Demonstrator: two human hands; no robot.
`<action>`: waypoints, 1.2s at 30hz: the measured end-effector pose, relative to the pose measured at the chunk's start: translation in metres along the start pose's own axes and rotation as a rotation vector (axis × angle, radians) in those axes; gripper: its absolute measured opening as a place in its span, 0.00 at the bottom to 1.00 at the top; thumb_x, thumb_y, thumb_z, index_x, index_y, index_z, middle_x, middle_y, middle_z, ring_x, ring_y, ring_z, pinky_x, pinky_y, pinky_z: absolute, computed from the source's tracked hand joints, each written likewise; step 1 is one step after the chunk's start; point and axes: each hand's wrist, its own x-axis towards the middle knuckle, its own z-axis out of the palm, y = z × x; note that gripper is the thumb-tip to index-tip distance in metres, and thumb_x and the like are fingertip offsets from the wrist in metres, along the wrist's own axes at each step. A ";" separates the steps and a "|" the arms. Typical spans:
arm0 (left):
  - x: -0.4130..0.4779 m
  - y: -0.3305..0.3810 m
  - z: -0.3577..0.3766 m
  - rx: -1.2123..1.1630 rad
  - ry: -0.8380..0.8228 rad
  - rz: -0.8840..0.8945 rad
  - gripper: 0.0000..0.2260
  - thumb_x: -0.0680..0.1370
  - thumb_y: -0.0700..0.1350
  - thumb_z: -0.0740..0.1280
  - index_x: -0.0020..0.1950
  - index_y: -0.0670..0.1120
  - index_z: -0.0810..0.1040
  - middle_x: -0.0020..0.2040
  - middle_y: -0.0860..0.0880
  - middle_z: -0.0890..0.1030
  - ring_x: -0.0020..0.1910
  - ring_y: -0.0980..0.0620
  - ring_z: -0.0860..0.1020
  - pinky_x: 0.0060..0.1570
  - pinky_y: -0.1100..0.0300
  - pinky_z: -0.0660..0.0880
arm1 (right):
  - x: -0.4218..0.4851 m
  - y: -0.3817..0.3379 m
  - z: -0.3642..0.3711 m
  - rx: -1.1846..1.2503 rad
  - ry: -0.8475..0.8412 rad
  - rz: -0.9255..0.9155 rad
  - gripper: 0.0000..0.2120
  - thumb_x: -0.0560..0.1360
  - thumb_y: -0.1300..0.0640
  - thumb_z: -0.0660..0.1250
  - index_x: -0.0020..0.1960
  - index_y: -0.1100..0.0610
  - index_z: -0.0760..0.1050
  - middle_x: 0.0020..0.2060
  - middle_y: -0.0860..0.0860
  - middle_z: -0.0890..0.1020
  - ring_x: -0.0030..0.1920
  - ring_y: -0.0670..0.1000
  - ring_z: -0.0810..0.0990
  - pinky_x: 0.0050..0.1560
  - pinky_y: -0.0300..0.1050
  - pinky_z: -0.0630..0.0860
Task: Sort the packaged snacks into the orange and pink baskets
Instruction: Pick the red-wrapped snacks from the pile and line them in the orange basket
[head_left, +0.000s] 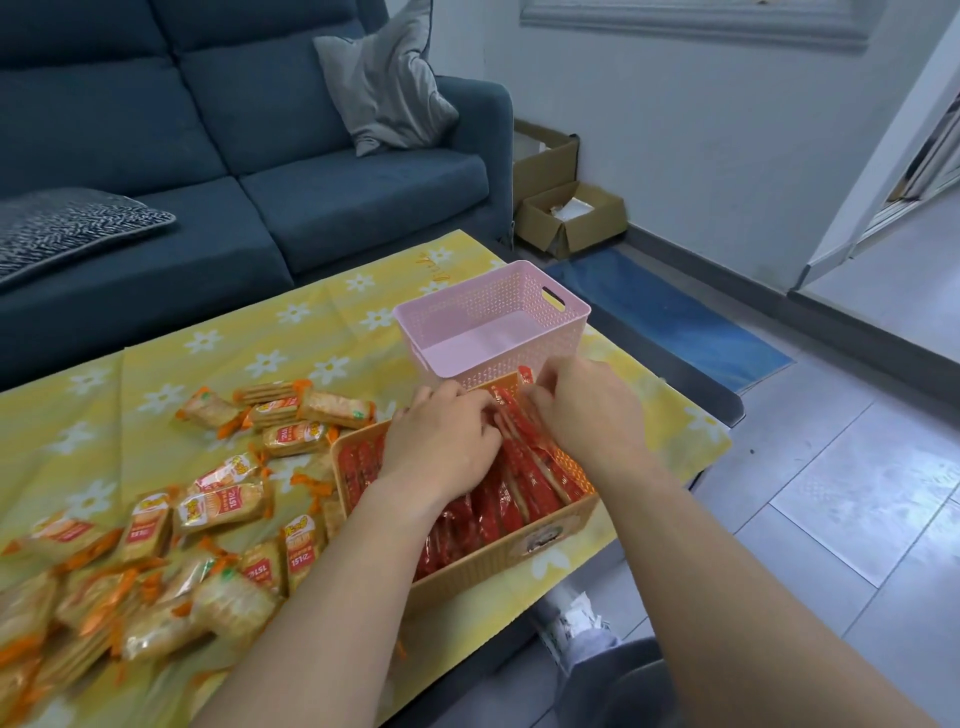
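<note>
Head view: cracker packets (223, 506) left of orange basket (498, 551), pink basket (483, 306) behind

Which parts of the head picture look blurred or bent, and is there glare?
Head view: cracker packets at lower left look soft; head view: the wide lens bends the door frame at right; head view: even light, faint sheen on the floor tiles.
</note>
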 end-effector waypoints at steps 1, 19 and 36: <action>-0.003 -0.005 -0.002 0.006 -0.005 -0.048 0.20 0.79 0.55 0.59 0.72 0.57 0.71 0.69 0.50 0.73 0.68 0.44 0.68 0.64 0.47 0.69 | 0.002 0.001 0.000 -0.007 -0.002 0.000 0.08 0.78 0.46 0.68 0.45 0.50 0.78 0.43 0.48 0.81 0.45 0.54 0.81 0.42 0.50 0.80; -0.038 -0.038 -0.035 -0.131 -0.274 -0.290 0.45 0.66 0.55 0.81 0.78 0.51 0.62 0.68 0.47 0.75 0.62 0.45 0.76 0.61 0.48 0.76 | -0.003 -0.004 -0.010 0.032 0.012 0.012 0.13 0.79 0.55 0.59 0.46 0.55 0.83 0.45 0.51 0.80 0.46 0.56 0.79 0.42 0.51 0.80; -0.031 0.053 -0.020 -1.310 -0.215 -0.183 0.12 0.82 0.43 0.60 0.55 0.46 0.83 0.51 0.44 0.86 0.43 0.49 0.84 0.40 0.56 0.80 | -0.029 0.019 -0.070 0.475 -0.349 0.031 0.23 0.77 0.39 0.62 0.44 0.57 0.83 0.36 0.52 0.86 0.40 0.53 0.85 0.48 0.53 0.83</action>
